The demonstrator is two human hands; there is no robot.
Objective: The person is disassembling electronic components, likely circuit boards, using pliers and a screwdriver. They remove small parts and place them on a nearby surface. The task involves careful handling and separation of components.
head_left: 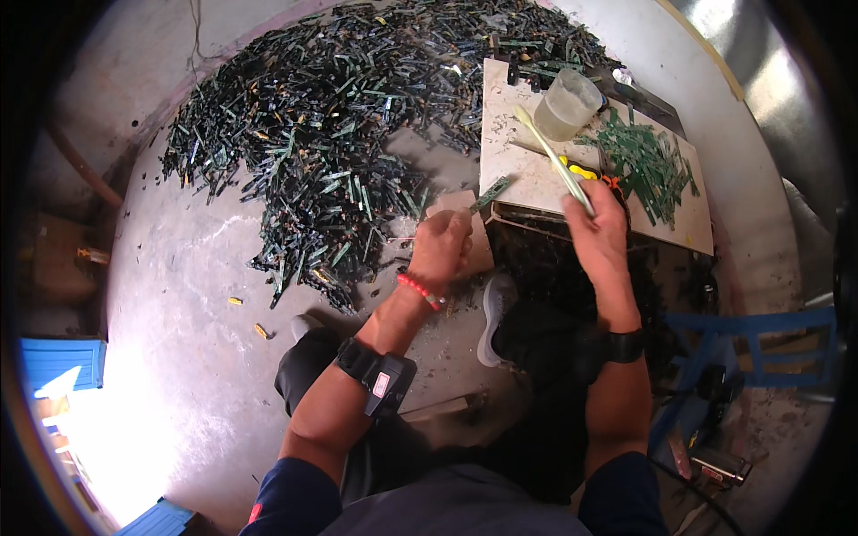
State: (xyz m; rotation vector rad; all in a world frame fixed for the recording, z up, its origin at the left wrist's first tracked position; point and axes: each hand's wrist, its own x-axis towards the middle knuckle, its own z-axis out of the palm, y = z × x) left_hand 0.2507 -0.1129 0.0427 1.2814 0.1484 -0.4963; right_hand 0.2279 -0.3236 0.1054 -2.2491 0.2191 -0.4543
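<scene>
My left hand is closed on a thin green circuit board strip, which sticks out past the fingers beside the pale tabletop's near-left edge. Wrapped in my right hand is a pale toothbrush, its head pointing up and to the left over the tabletop. Just beyond the brush stands a translucent plastic cup with cloudy contents. Right of it lies a loose heap of green strips. A tool with yellow parts lies partly behind the brush and my right hand.
A broad heap of dark and green strips covers the floor ahead and to the left. Under my left hand is a brown flat piece. My shoe rests near the table. A blue frame stands at right.
</scene>
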